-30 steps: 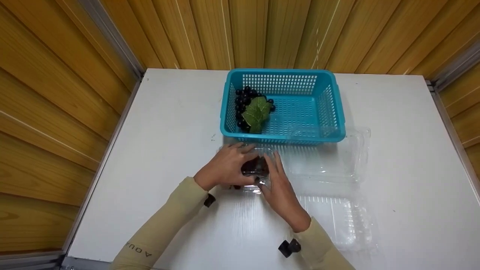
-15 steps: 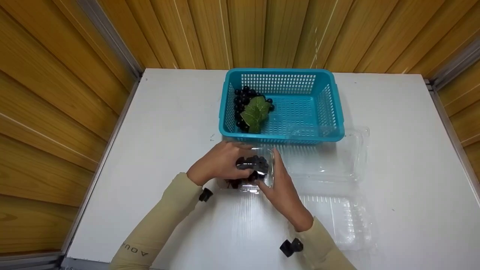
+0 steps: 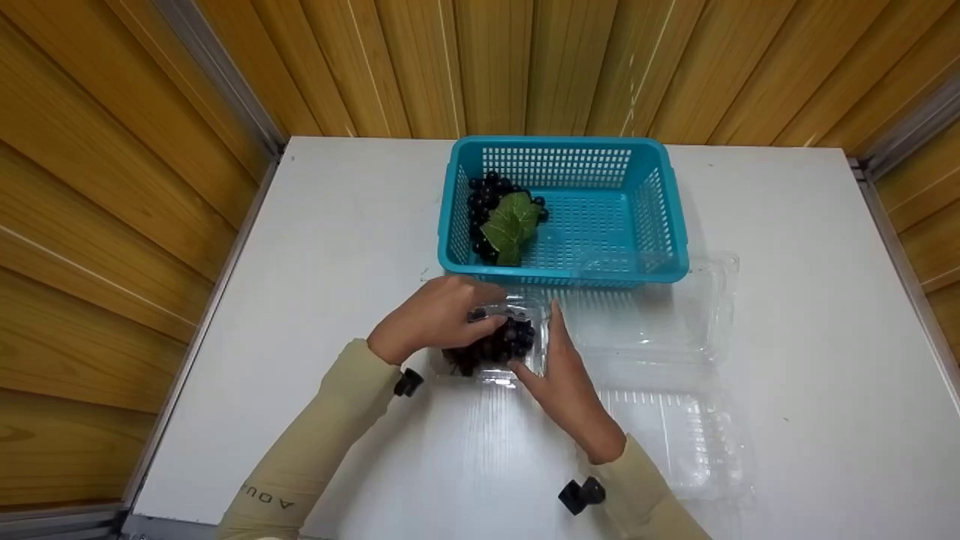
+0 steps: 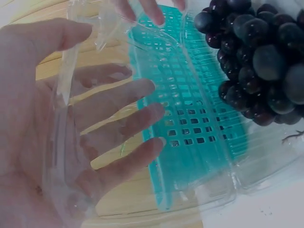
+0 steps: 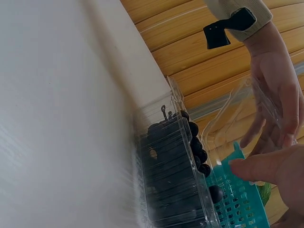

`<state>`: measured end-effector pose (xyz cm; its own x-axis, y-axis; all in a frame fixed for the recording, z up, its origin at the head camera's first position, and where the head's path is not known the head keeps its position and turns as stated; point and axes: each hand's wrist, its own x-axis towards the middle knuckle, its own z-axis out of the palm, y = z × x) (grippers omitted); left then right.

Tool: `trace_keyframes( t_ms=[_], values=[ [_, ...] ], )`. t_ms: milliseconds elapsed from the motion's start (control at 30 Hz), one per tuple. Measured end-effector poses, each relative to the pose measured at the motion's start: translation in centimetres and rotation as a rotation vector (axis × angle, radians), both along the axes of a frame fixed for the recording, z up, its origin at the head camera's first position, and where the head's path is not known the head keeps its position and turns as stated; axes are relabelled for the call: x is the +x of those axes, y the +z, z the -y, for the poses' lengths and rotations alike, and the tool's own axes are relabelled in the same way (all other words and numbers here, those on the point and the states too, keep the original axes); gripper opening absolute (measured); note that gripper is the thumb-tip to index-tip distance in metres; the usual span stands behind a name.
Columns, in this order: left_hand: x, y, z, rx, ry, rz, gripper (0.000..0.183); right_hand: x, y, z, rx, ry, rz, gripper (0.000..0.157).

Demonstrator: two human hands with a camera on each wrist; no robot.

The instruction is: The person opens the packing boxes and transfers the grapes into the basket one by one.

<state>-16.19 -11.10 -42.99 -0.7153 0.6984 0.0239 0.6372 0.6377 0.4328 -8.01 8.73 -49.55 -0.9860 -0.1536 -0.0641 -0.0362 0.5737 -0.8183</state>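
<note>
A clear plastic clamshell box (image 3: 499, 379) holding a bunch of dark grapes (image 3: 517, 341) sits on the white table. Its hinged clear lid (image 4: 62, 85) is tilted up over the grapes. My left hand (image 3: 435, 315) grips the lid's edge, thumb on one face and fingers behind the other, visible through the plastic. At the box's right side is my right hand (image 3: 566, 382), its fingers straight along the wall and its thumb stretched toward the front corner. In the right wrist view the dark grapes (image 5: 194, 137) show above the rim, beneath the raised lid.
Just behind the box stands a turquoise basket (image 3: 566, 277) with another bunch of dark grapes (image 3: 487, 199) and a green leaf (image 3: 514, 225). An open, empty clear clamshell (image 3: 652, 319) lies to the right. Wood-patterned walls (image 3: 570, 67) border the table.
My left hand has moved left and slightly back, bringing the lid up from its lower position, so more of the grapes shows. The right hand's fingers have drawn back from the lid to the box's side.
</note>
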Motion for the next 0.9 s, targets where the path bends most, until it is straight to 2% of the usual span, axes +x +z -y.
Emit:
trace_keyframes(
  t_ms=[233, 567, 700, 900],
  values=[
    [-0.3, 0.7, -0.4, -0.001, 0.044, -0.056, 0.033, 0.3, 0.1, 0.0, 0.046, 0.048, 0.014, 0.104],
    [-0.6, 1.6, -0.9, 0.049, 0.071, -0.273, 0.027, 0.8, -0.1, 0.2, 0.147, 0.071, -0.096, 0.087],
    [-0.7, 1.8, -1.0, 0.030, 0.090, -0.349, 0.032, 0.8, -0.1, 0.3, 0.156, 0.082, -0.115, 0.084],
    [-0.8, 1.7, -1.0, 0.002, 0.116, -0.395, 0.047, 0.8, -0.2, 0.3, 0.184, 0.090, -0.147, 0.077]
  ],
)
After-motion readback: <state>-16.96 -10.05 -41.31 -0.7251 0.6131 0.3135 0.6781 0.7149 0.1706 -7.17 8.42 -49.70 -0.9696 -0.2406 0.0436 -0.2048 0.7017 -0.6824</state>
